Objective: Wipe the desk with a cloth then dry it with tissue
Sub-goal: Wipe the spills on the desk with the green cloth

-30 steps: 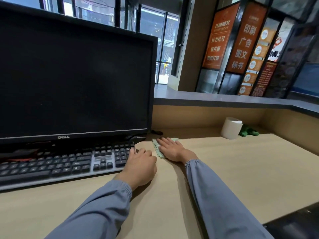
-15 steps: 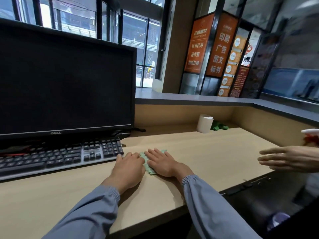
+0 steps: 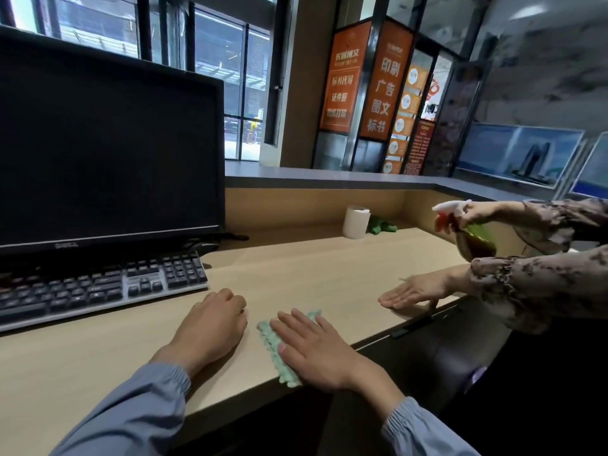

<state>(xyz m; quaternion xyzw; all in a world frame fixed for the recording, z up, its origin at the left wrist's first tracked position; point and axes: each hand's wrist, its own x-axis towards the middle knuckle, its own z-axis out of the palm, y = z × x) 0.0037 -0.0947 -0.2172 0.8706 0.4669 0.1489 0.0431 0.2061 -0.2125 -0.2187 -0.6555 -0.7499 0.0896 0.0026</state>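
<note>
Now the right hand (image 3: 316, 350) lies flat, fingers straight, pressing the green cloth (image 3: 274, 343) onto the surface (image 3: 312, 268) near its front edge, lower centre of the frame. Just left of it, the left hand (image 3: 210, 327) rests with fingers curled under, holding nothing. The tissue roll (image 3: 356, 222) stands at the back, right of centre.

Light wooden desk (image 3: 296, 268), bearing a keyboard (image 3: 98, 287). Monitor (image 3: 105, 153) stands directly behind keyboard. Pale green cloth (image 3: 269, 340) lies flat, right of keyboard and nearer the front edge. Tissue roll (image 3: 356, 222) and dark green rag (image 3: 381, 226) sit far right of keyboard, further back.
</note>
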